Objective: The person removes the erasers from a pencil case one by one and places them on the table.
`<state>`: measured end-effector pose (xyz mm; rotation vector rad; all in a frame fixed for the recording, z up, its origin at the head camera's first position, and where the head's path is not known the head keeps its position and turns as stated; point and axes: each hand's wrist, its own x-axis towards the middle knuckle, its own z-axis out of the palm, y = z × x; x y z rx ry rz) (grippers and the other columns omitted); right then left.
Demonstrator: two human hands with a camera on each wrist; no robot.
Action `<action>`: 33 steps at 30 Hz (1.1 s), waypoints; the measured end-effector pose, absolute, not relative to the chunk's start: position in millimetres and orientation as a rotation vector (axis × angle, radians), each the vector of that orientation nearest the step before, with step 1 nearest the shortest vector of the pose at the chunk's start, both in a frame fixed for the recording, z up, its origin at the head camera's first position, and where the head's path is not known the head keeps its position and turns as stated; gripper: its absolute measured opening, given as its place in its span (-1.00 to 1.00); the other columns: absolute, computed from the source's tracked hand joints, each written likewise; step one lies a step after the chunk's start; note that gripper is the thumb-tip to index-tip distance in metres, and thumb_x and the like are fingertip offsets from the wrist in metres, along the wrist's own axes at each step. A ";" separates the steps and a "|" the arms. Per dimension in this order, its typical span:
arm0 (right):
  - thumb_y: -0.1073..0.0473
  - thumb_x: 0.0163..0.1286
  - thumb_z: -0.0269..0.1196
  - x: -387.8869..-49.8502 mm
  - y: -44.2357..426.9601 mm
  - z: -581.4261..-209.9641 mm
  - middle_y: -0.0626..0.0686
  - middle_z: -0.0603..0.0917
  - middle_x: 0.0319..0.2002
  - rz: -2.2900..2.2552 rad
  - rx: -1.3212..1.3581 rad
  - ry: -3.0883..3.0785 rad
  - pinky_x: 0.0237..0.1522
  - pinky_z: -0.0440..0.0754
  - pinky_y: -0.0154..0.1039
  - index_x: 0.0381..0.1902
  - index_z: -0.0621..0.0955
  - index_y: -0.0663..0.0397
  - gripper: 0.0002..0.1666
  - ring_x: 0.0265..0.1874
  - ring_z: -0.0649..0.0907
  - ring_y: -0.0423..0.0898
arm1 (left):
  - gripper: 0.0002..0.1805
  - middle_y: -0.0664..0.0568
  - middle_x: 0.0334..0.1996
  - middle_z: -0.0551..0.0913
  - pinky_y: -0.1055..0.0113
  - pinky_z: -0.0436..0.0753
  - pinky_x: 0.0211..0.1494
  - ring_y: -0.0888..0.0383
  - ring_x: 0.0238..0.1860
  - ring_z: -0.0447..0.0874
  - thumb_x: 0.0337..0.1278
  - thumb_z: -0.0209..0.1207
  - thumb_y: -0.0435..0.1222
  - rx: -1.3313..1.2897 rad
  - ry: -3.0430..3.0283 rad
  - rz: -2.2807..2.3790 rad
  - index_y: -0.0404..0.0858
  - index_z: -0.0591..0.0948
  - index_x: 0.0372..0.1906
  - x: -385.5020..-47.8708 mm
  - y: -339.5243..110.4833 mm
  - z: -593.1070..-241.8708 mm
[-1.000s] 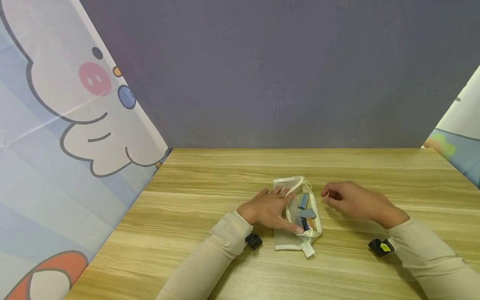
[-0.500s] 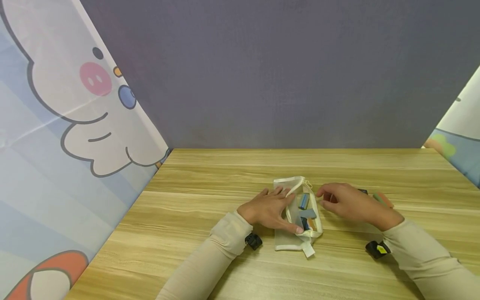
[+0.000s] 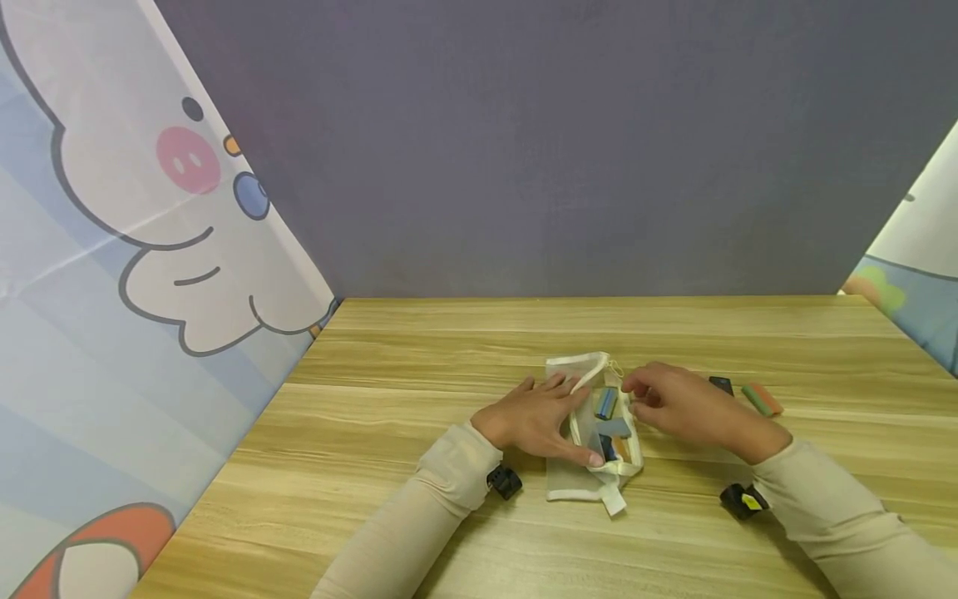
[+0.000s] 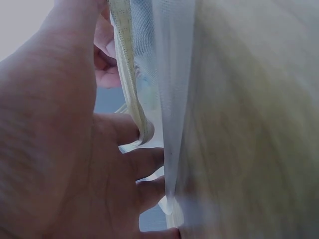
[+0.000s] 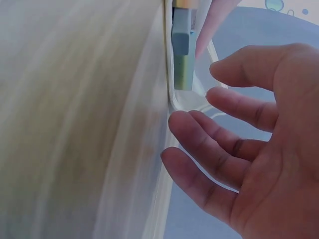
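Observation:
A white mesh zip pouch (image 3: 572, 481) lies on the table with its zipped mouth gaping to the right. My left hand (image 3: 530, 423) rests spread on it, thumb at the near end of the mouth. In the left wrist view its fingers touch the pouch edge (image 4: 130, 74). Inside sit a blue striped block (image 3: 607, 403), a grey-blue piece (image 3: 615, 428), and dark and orange pieces partly hidden. My right hand (image 3: 692, 408) hovers at the pouch's right rim, fingers loosely bent. The right wrist view shows nothing between those fingers, with a green-yellow block (image 5: 183, 72) beyond them.
On the wooden table (image 3: 419, 349), right of the pouch, lie a small black item (image 3: 721, 384) and a green-and-orange block (image 3: 762, 399), partly behind my right hand. A grey panel (image 3: 554, 166) stands along the back edge, and a cartoon-printed sheet (image 3: 150, 333) hangs at left.
My right hand has moved left toward the pouch mouth, uncovering the black item and the green-and-orange block on the table. The left hand and the pouch have stayed nearly still.

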<state>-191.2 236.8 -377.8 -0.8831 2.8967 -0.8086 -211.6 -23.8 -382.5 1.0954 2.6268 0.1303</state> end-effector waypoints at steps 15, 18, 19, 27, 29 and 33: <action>0.15 0.37 0.37 -186.6 227.8 -380.8 -0.07 0.63 -0.13 -0.776 -0.985 2.920 -0.36 0.58 -0.26 0.06 0.63 0.07 -0.67 -0.33 0.58 -0.29 | 0.19 0.03 0.61 -0.16 -0.21 -0.16 0.52 0.08 0.59 -0.29 0.02 0.01 0.54 1.105 2.628 0.163 0.08 -0.11 0.64 -210.7 -21.8 -384.3; 0.13 0.37 0.38 -186.1 227.7 -380.6 -0.08 0.63 -0.13 -0.762 -1.015 2.930 -0.39 0.55 -0.28 0.06 0.63 0.06 -0.66 -0.36 0.54 -0.32 | 0.18 0.04 0.61 -0.16 -0.24 -0.16 0.51 0.08 0.59 -0.29 0.03 0.01 0.54 1.112 2.625 0.180 0.09 -0.12 0.64 -210.5 -21.3 -384.6; 0.12 0.37 0.38 -185.8 227.9 -380.7 -0.08 0.62 -0.13 -0.760 -1.016 2.931 -0.39 0.54 -0.28 0.06 0.63 0.05 -0.66 -0.37 0.53 -0.32 | 0.18 0.04 0.62 -0.16 -0.24 -0.16 0.51 0.09 0.59 -0.29 0.03 0.01 0.54 1.111 2.624 0.185 0.09 -0.12 0.64 -210.4 -21.0 -384.7; 0.03 0.37 0.38 -186.1 227.7 -382.5 -0.05 0.61 -0.10 -0.696 -1.025 2.934 -0.33 0.58 -0.21 0.11 0.62 0.07 -0.58 -0.32 0.58 -0.26 | 0.19 0.04 0.61 -0.15 -0.28 -0.22 0.49 0.06 0.59 -0.30 0.04 0.00 0.54 1.092 2.609 0.221 0.11 -0.18 0.64 -208.2 -17.9 -383.1; 0.02 0.37 0.38 -185.8 227.3 -383.2 -0.03 0.61 -0.07 -0.682 -1.022 2.937 -0.30 0.60 -0.20 0.12 0.62 0.08 -0.57 -0.29 0.60 -0.24 | 0.19 0.04 0.61 -0.15 -0.30 -0.23 0.49 0.06 0.59 -0.30 0.04 0.00 0.54 1.091 2.607 0.224 0.11 -0.19 0.63 -207.8 -17.3 -383.1; 0.03 0.40 0.35 -184.1 226.2 -383.7 0.03 0.60 0.03 -0.669 -1.018 2.924 -0.31 0.60 -0.21 0.19 0.61 0.09 -0.52 -0.29 0.60 -0.27 | 0.18 0.04 0.61 -0.17 -0.30 -0.23 0.48 0.06 0.59 -0.30 0.04 -0.01 0.54 1.088 2.611 0.212 0.12 -0.20 0.63 -207.6 -16.5 -383.7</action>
